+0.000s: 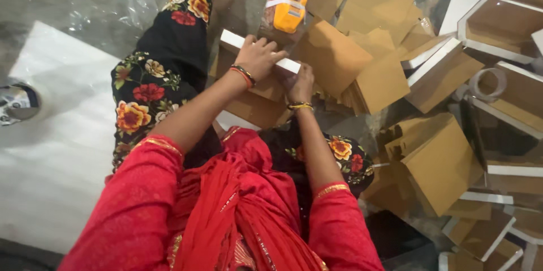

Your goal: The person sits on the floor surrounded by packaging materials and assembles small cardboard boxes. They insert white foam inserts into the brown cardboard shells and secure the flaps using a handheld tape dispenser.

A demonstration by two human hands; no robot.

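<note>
Around you lay many brown cardboard boxes [438, 161], white-edged.
Your left hand [259, 56] pressed closed on the box's white edge [237, 41] over your lap; your right hand [301, 83] gripped under it. I think it could slip if the grip loosened.

I see a brown cardboard box [257, 98] with a white rim, resting on my lap just above the frame's centre. Its white top edge runs as a slanted strip from ten o'clock down to four o'clock. My left hand [259, 56] lies flat across that strip, and my right hand [301, 83] presses on the strip's four o'clock end. The box's brown side faces me, tilted.
</note>
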